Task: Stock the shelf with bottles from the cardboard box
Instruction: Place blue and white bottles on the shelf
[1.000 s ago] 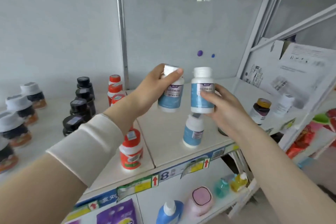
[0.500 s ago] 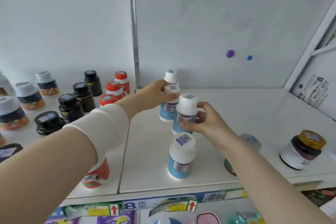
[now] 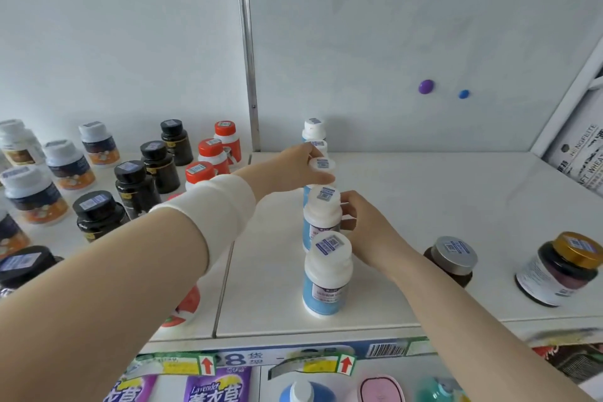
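On the white shelf (image 3: 424,206), five white-capped bottles with blue labels stand upright in a single file running from the back wall toward the front edge. The rearmost bottle (image 3: 314,129) stands free near the wall. The second bottle (image 3: 319,144) is mostly hidden behind the left hand (image 3: 293,170), which grasps the third bottle (image 3: 322,165) around its cap with thumb and fingers. The right hand (image 3: 365,228) has its fingers curled round the shoulder of the fourth bottle (image 3: 323,215), just in front of the third. The front bottle (image 3: 328,274) stands alone near the shelf edge, touched by neither hand. A white sleeve (image 3: 208,206) covers the left forearm. To the left of the file are five black-capped bottles (image 3: 135,186) in a diagonal row and three red-capped bottles (image 3: 212,153) behind the forearm, with a fourth red-and-white one (image 3: 186,307) partly hidden under the arm. Further left stand at least four pale-capped jars (image 3: 65,163), cut off by the frame edge. To the right of the file are two dark jars well apart from it, one with a silver lid (image 3: 452,258) and one with a gold lid (image 3: 561,271). Two round magnets, one purple (image 3: 425,86) and one blue (image 3: 463,94), sit on the back wall. A printed cardboard box (image 3: 580,166) leans in at the right edge.
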The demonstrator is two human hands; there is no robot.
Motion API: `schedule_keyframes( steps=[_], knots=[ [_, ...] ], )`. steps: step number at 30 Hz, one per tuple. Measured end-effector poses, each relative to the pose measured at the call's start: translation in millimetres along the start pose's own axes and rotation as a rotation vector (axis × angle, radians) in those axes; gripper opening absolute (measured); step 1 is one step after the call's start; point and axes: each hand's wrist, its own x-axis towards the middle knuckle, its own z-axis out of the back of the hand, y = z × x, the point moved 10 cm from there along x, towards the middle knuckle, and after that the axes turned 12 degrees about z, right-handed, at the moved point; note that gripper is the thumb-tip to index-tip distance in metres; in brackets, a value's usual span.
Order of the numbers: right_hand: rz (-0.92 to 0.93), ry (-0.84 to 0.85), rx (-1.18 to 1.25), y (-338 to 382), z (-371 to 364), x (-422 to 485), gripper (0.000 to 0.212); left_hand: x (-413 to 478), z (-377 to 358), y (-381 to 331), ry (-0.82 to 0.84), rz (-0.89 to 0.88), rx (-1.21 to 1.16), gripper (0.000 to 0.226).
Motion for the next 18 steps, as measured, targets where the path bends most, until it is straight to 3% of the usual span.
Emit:
schedule_keyframes(
  steps=[7, 12, 18],
  knots=[
    [-0.077, -0.01, -0.011, -4, 2, -2, 0.042, 9, -1, 3, 0.019, -0.05, 0.003, 0.052],
    [-0.066, -0.065, -0.001, 31, 33, -9, 0.055, -4, 29, -7, -0.057, -0.111, 0.011, 0.045],
    [0.025, -0.104, -0.204, 99, 47, 2, 0.052, -62, 85, -14, -0.277, -0.153, 0.449, 0.043]
  ],
)
